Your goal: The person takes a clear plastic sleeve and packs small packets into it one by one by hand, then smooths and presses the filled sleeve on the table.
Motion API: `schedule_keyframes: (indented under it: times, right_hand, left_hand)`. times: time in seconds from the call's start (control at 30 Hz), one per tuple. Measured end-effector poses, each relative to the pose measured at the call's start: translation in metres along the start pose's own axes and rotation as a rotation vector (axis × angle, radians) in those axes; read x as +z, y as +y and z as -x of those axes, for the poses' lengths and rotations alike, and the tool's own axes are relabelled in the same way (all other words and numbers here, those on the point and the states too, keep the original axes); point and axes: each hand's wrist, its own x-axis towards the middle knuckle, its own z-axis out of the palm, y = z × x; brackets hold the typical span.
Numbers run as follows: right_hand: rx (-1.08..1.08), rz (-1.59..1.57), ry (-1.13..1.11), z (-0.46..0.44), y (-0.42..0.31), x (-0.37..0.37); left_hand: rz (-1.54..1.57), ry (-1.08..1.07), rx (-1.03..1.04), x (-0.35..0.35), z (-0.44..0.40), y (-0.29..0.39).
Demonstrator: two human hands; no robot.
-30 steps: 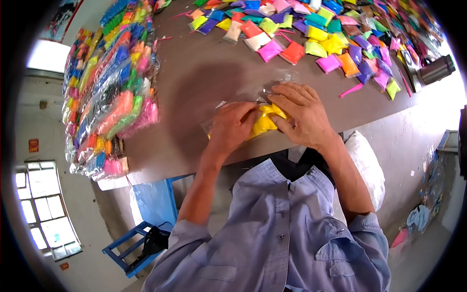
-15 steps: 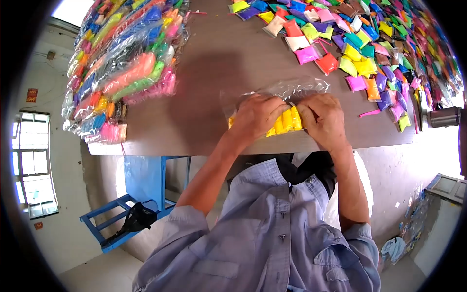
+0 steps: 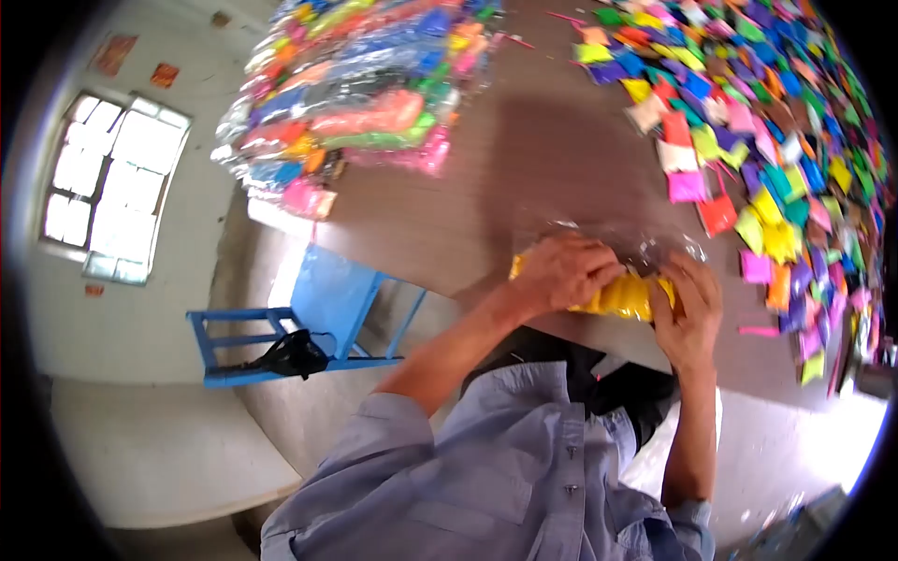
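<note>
A clear plastic bag point(image 3: 645, 245) lies at the front edge of the table, with a row of yellow packets point(image 3: 617, 299) inside it. My left hand point(image 3: 569, 273) rests over the bag's left part, its fingers curled and closed on the film along the top of the packets. At the right end, my right hand point(image 3: 690, 313) grips the bag with bent fingers, the thumb against the yellow packets. Crumpled loose film stands up beyond both hands. Part of the yellow row is hidden under my left hand.
Filled clear bags of colourful packets point(image 3: 374, 112) are piled at the table's point(image 3: 421, 220) left. Loose small packets point(image 3: 767, 224) in many colours spread over the right side. A blue chair point(image 3: 327, 294) with a black item point(image 3: 292, 353) stands left below the table.
The view has swung and tilted, so the table and hands appear farther right and lower. Both hands stay on the bag, and my right hand's fingers now reach more over its right end.
</note>
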Motion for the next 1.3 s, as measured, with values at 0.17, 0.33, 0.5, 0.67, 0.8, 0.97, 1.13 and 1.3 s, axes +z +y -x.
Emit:
schedule_keyframes:
  times: [0.17,0.33,0.5,0.67,0.8,0.97,1.13,1.3]
  right_hand:
    - [-0.024,-0.067,-0.068,0.001,0.009,-0.005]
    - [0.036,-0.104,-0.118,-0.003,0.009,-0.006]
    - [0.024,-0.122,-0.122,-0.014,0.006,-0.011]
    - [-0.017,-0.114,-0.102,-0.016,0.007,-0.009]
    - [-0.004,-0.093,-0.123,-0.014,0.01,-0.004]
    - [-0.093,0.043,-0.149,-0.023,-0.001,-0.003]
    - [-0.174,0.109,-0.21,-0.02,-0.037,0.015]
    - [-0.13,0.08,-0.273,-0.012,-0.036,0.034]
  left_hand:
    - [-0.052,0.063,-0.052,0.001,-0.001,0.004]
    - [-0.072,0.085,-0.104,0.002,-0.003,0.009]
    - [-0.111,0.081,-0.065,0.002,-0.004,0.009]
    - [-0.112,0.098,-0.023,0.007,-0.004,0.006]
    - [-0.09,0.097,-0.027,0.006,-0.003,0.006]
    - [-0.077,0.113,0.0,0.012,0.0,-0.001]
    - [-0.079,-0.158,-0.102,0.002,0.002,-0.001]
    - [-0.041,-0.132,-0.125,0.002,0.0,0.001]
